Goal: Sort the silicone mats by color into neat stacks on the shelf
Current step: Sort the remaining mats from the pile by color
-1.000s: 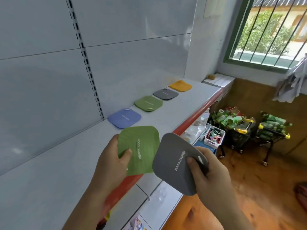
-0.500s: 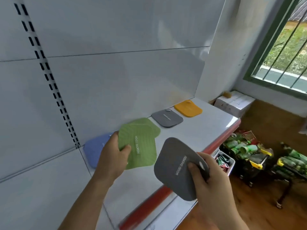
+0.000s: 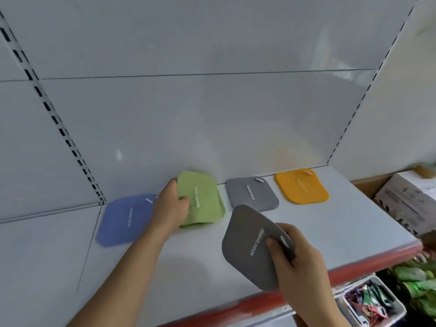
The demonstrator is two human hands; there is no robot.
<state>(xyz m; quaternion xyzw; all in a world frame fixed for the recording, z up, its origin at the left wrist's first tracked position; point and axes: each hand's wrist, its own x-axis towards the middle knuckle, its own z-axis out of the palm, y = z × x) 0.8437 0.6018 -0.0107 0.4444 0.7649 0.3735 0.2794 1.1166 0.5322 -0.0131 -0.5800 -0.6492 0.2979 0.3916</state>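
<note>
Green ribbed silicone mat [image 3: 200, 199], pinched in left hand [image 3: 171, 206] grip, should square onto green stack before release; right hand [image 3: 295, 263] grip pinches grey silicone mat [image 3: 250, 246].

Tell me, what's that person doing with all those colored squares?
The person is sorting soft mats by color on a white shelf. The left hand is laying a green mat onto the green pile. The right hand holds a gray mat in the air, not yet placed; the gray pile lies just behind it. A blue mat and an orange mat lie at the two ends of the row.
</note>
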